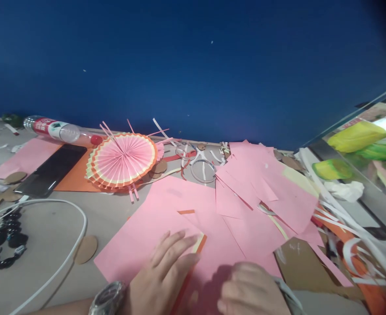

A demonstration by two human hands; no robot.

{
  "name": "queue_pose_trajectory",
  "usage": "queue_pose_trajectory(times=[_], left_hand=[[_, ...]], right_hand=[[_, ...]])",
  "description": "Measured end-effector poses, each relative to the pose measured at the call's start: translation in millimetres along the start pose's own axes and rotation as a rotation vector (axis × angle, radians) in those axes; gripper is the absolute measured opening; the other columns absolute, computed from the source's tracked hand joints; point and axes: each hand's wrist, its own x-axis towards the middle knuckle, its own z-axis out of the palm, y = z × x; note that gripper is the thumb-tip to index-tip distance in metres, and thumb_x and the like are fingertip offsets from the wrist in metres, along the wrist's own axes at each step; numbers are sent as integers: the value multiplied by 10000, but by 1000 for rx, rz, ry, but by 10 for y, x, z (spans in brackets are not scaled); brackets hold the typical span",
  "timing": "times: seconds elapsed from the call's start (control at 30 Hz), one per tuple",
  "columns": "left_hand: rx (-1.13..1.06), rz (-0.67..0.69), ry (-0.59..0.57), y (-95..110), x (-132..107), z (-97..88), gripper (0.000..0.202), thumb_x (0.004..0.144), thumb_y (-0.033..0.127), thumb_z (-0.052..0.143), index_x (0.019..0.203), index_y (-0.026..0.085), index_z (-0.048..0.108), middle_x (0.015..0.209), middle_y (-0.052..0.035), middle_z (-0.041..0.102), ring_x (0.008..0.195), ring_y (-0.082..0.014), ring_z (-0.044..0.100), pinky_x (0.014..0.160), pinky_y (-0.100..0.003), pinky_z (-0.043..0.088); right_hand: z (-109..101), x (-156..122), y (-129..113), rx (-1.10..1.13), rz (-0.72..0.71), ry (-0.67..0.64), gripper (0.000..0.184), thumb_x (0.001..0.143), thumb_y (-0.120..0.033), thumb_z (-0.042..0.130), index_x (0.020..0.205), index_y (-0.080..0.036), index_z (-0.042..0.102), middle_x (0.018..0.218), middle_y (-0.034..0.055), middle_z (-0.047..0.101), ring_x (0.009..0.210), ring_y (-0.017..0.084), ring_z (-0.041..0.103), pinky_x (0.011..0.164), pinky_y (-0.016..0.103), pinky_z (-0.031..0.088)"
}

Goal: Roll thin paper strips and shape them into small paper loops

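Observation:
My left hand (166, 271), with a metal wristwatch (107, 298) on the wrist, lies with fingers stretched out over a pink paper sheet (130, 245). Beside its fingertips shows the edge of a layered pink, yellow and orange paper strip (199, 243). To the right, my right hand (253, 291) is low over the pink paper, its fingers curled inward and slightly blurred. Whatever it holds, if anything, is hidden. Ahead of the hands, a stack of pleated paper rosettes (123, 158) in pink, yellow and orange lies on the table.
Loose pink sheets (245, 175) spread to the right, by brown cardboard (304, 264) and paper scraps. At left are a phone (51, 170), a plastic bottle (60, 130), a white cable (81, 227), black beads (7, 240) and cardboard discs (86, 249). A blue partition (193, 74) stands behind.

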Motion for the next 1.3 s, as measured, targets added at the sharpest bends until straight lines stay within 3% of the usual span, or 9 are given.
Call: queue_pose_trajectory(times=[0.2,0.33,0.47,0.6,0.73,0.9,1.0,1.07,1.3], left_hand=[[421,76,-306,49,-18,234,552,869,301,406,1368,88,304,1444,-94,288,1320,-259,226,1049,-421,172],[329,380,-267,108,33,169,359,932,208,300,1236,201,492,1337,28,468,1251,-150,339,1012,-352,274],[243,402,-133,173,61,117,276,943,228,348,1002,275,614,1261,94,533,1181,-113,410,1017,-311,283],[335,313,63,218,-37,154,252,919,209,391,998,233,629,1184,36,598,1054,-159,528,949,-317,320],[533,227,1,189,-166,220,327,921,165,315,1086,166,598,1135,-17,631,1024,-189,568,895,-324,335],[425,311,52,108,-162,283,284,923,182,353,1060,122,595,1129,-59,634,1033,-207,570,900,-308,340],[194,272,30,121,-69,193,249,935,198,365,1050,161,583,1162,-27,615,1078,-208,542,936,-307,343],[-218,192,-20,147,5,71,257,947,243,341,1027,171,575,1081,-27,644,1042,-186,553,929,-283,369],[-1383,-655,77,84,125,-149,470,933,466,220,830,133,534,727,-48,512,654,-142,501,631,-276,427]], right_hand=[[-200,41,223,-125,237,4,239,795,-79,354,924,-197,517,663,16,611,593,124,572,568,253,461],[-130,98,167,-188,244,-82,223,801,-97,388,956,-196,515,748,29,622,698,149,581,631,286,470],[-52,413,220,-267,403,-271,155,852,-141,416,963,-195,509,853,49,591,804,161,555,707,294,465],[61,957,531,-660,296,-490,183,884,-176,401,1011,-191,533,959,66,570,881,194,514,796,341,417],[290,1408,804,-750,214,-485,199,838,-93,421,974,-156,552,945,101,566,888,250,479,750,386,373],[597,1589,932,-746,147,-489,240,819,-10,361,817,-144,561,839,110,586,816,242,492,702,377,343],[611,1541,940,-700,156,-447,223,821,-14,374,804,-145,553,815,101,593,795,229,507,695,364,348],[530,1450,883,-650,172,-397,176,835,-54,403,822,-158,544,821,77,594,790,207,518,706,346,363],[72,706,406,-496,229,-162,103,868,-130,426,900,-178,512,821,39,604,792,139,550,735,280,428]])
